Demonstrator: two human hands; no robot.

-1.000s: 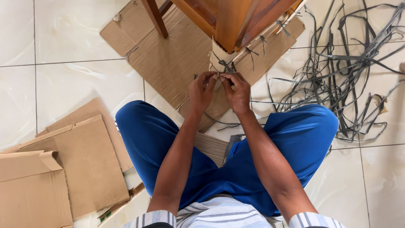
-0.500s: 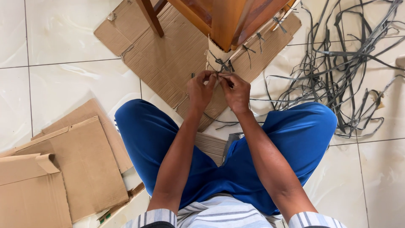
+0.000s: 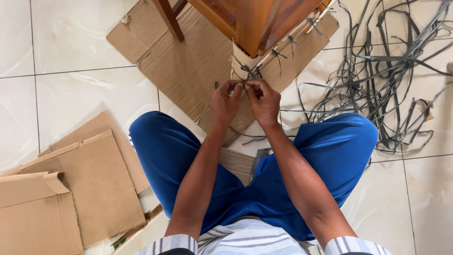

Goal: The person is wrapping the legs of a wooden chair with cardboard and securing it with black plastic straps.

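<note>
1. Both hands are up at the wooden furniture leg (image 3: 252,23), right where the cardboard wrap (image 3: 241,60) goes around its lower end. The left hand (image 3: 225,101) and right hand (image 3: 264,101) sit just beside each other, fingertips pinched shut on the ends of a thin grey strap (image 3: 245,83).
2. Progress-wise, I'd say it's partway: one dark tie (image 3: 247,72) already sits knotted on the wrap just beyond the hands, and a few more ties (image 3: 292,42) run along the wrapped rail to the right. The strap under the fingers looks like it's not cinched yet, though I can't see the knot itself.
3. Materials: the wood is glossy and reddish-brown, squared off. The cardboard is plain brown corrugated, ribbed, creased and a bit torn at the edges.
4. A flat cardboard sheet (image 3: 188,61) lies under the leg, more cardboard pieces (image 3: 75,189) near left.
5. Far right, a loose tangle of grey straps (image 3: 387,80) sprawls over the shiny white floor tiles (image 3: 80,94).
</note>
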